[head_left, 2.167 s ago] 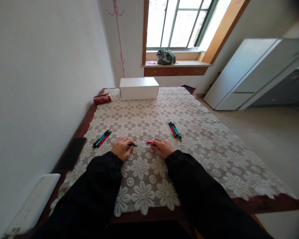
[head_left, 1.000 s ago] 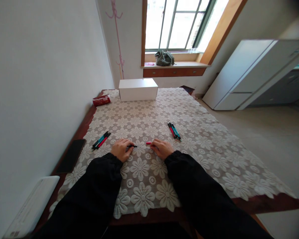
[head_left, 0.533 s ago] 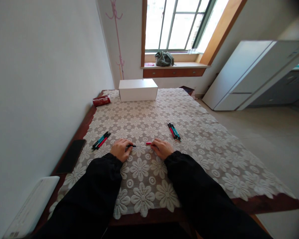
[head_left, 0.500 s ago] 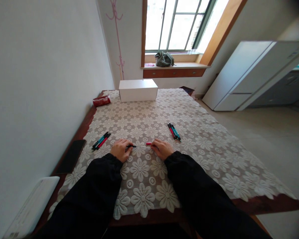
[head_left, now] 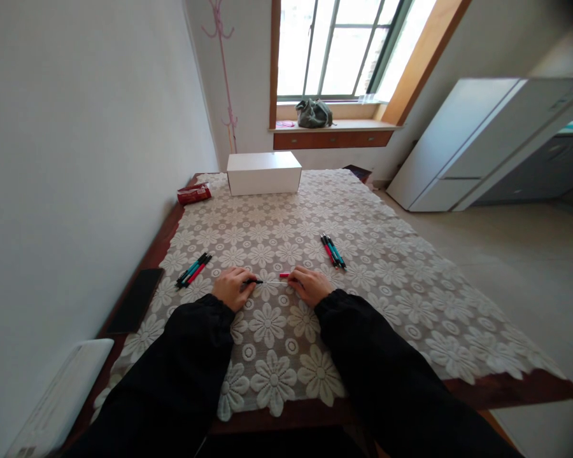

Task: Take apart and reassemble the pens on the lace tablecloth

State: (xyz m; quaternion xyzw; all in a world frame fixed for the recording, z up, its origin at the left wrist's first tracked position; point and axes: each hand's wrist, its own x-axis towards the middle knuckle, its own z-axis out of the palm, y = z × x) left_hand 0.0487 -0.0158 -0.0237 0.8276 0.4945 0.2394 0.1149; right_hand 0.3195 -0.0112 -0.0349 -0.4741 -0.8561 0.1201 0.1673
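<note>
My left hand [head_left: 232, 287] is closed on a black pen piece [head_left: 256, 281], whose end points to the right. From it a thin pale rod like a pen refill [head_left: 274, 282] reaches across to my right hand [head_left: 310, 285], whose fingertips pinch its other end. Whether the rod sits inside the black piece is too small to tell. Just beyond my right fingertips lies a short red pen part [head_left: 284, 275], partly hidden by the hand. Both hands rest low over the lace tablecloth [head_left: 273, 375].
Several black, teal and red pens [head_left: 193, 271] lie left of my left hand, and another group of pens [head_left: 333, 252] lies beyond my right. A white box [head_left: 264, 178], a red packet [head_left: 193, 193] and a dark flat object [head_left: 137, 300] are on the table. A wall borders the left.
The rod and black piece hold nearly the same place between my hands, with only slight finger movement. The whole view has shifted very slightly.
</note>
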